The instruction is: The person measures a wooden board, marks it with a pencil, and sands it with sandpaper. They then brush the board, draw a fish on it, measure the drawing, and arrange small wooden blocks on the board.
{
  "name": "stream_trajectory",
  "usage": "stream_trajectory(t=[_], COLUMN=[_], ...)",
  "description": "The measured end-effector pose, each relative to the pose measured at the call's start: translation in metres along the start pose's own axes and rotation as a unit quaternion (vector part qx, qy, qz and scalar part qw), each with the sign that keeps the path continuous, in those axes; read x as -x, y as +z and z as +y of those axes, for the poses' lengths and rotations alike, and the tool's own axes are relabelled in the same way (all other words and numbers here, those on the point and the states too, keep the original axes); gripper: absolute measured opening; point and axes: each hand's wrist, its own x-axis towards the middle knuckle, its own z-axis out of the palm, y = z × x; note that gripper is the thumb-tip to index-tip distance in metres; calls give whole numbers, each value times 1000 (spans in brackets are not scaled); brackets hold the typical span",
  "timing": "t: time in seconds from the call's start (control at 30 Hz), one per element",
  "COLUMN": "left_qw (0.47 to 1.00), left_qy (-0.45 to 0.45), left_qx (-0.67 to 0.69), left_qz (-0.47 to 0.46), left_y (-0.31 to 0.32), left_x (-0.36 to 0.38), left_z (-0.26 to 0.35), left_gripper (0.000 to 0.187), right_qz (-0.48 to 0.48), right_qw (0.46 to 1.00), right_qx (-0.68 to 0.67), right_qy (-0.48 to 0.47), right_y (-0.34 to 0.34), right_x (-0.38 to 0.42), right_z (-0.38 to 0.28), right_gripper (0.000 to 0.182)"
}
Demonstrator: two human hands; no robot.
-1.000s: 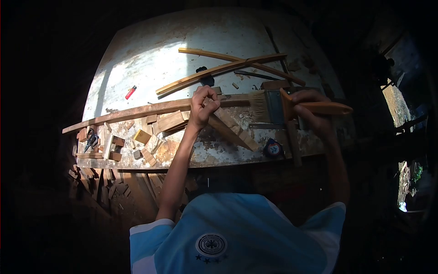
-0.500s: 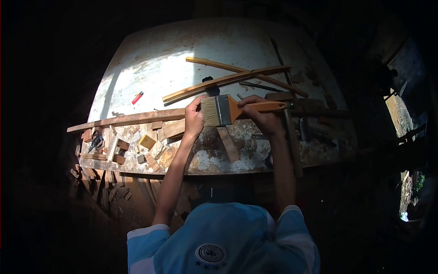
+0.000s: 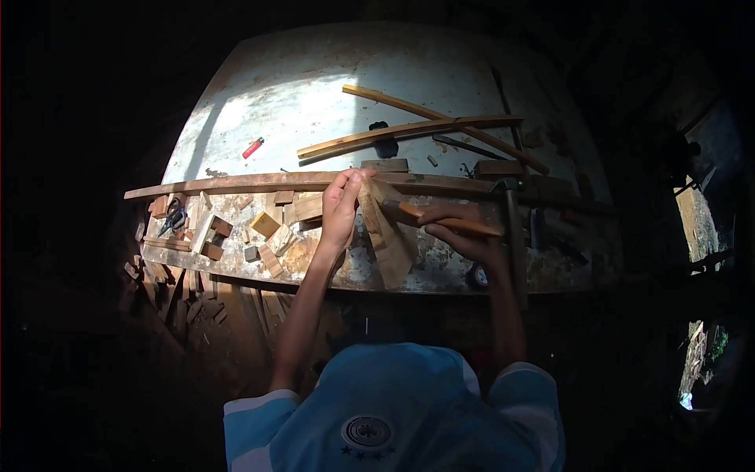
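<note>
My left hand (image 3: 341, 211) is closed around the upper end of a flat piece of wood (image 3: 381, 240), which slants down towards the table's near edge. In my right hand (image 3: 465, 236) is a wide paintbrush, gripped by its orange-brown handle (image 3: 410, 211). The brush head lies against or just in front of the wood, smeared by motion, so its bristles are hard to make out. Behind both hands a long wooden strip (image 3: 259, 184) crosses the table.
Left on the worn table (image 3: 283, 118) are wood offcuts (image 3: 267, 224), scissors (image 3: 173, 219) and a red lighter (image 3: 252, 148). Two crossed wooden strips (image 3: 409, 135) lie farther back. A hammer (image 3: 513, 228) lies beside my right hand. Scrap wood (image 3: 193, 303) is heaped below the table's edge.
The paintbrush has turned and moved lower, from broadside to blurred. My right hand has dropped towards me. More of the wood piece in my left hand shows. The view has shifted slightly.
</note>
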Motion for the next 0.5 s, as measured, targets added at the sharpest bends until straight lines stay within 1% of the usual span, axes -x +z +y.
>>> stream_trajectory(t=[0.03, 0.07, 0.1, 0.13, 0.17, 0.2, 0.23, 0.27, 0.3, 0.33, 0.37, 0.4, 0.43, 0.47, 0.5], left_qw=[1000, 1000, 999, 999, 999, 999, 1000, 999, 997, 994, 996, 997, 997, 997, 996], left_qy=[5, 10, 15, 5, -6, -17, -8, -18, -25, -30, -59, -63, -65, -68, -86], left_qx=[-2, -4, -7, -1, 5, 12, -5, -31, -58, -84, -20, -18, -15, -11, 21], left_qz=[9, 18, 27, 32, 38, 43, 13, 28, 42, 58, 59, 48, 39, 30, 33], left_y=[-2, -5, -7, -7, -5, -2, -3, -1, 1, 0, -9, -12, -13, -15, -17], left_x=[3, 5, 7, 10, 12, 14, 15, 17, 18, 18, 20, 22, 25, 27, 28], left_z=[-1, -2, -3, -1, 2, 5, 7, 10, 13, 15, 11, 12, 14, 14, 13], left_gripper=[23, 23, 23, 24, 24, 24, 25, 26, 27, 29, 19, 15, 11, 10, 16], right_qz=[-50, -31, -11, 11, 119, 63, 7, -50, -49, -38, -26, -14, 58, 56, 55], right_qw=[995, 992, 975, 943, 966, 981, 989, 992, 996, 988, 973, 949, 961, 973, 982], right_qx=[-9, -117, -224, -328, -223, -176, -129, -80, -71, -149, -229, -309, -244, -188, -133], right_qy=[-83, -40, 5, 52, 47, 59, 71, 79, -14, 6, 31, 57, 114, 120, 125], right_y=[3, 0, -8, -11, 0, 8, 15, 18, 25, 23, 20, 20, 29, 40, 51], right_x=[3, 10, 22, 28, 25, 23, 23, 22, 29, 37, 49, 57, 59, 58, 58], right_z=[-1, 0, 2, 0, -1, -3, -3, -3, 0, 5, 10, 8, 4, 2, 1], right_gripper=[11, 12, 14, 15, 15, 13, 11, 9, 10, 10, 11, 12, 13, 13, 13])
